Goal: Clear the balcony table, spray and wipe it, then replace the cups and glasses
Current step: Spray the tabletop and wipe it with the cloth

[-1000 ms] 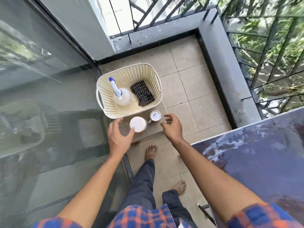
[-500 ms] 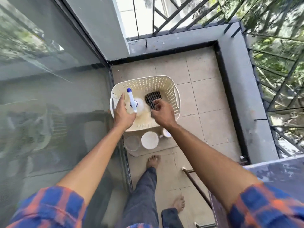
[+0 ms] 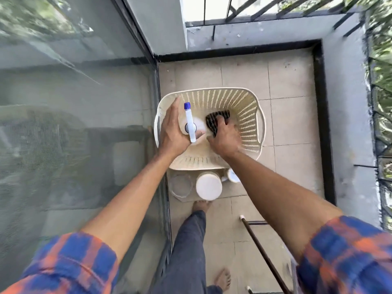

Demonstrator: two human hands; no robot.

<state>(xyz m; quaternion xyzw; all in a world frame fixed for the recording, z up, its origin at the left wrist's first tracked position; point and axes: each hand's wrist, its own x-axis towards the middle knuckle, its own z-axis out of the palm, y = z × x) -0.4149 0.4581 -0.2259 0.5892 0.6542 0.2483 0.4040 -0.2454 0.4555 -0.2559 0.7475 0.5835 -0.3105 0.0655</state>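
Note:
A cream perforated basket stands on the balcony floor. Inside it my left hand wraps round a white spray bottle with a blue-tipped nozzle. My right hand grips a dark checked cloth lying in the basket. On the floor just in front of the basket stand a clear glass, a white cup and a smaller white mug, the mug partly hidden by my right forearm.
A glass sliding door runs along the left. A grey parapet with a black railing closes the right and far sides. Dark metal table legs show at the lower right, next to my bare feet.
Both hands left the cups on the floor and went into the basket. The left now holds the spray bottle and the right has closed on the cloth. My head has moved closer, over the basket.

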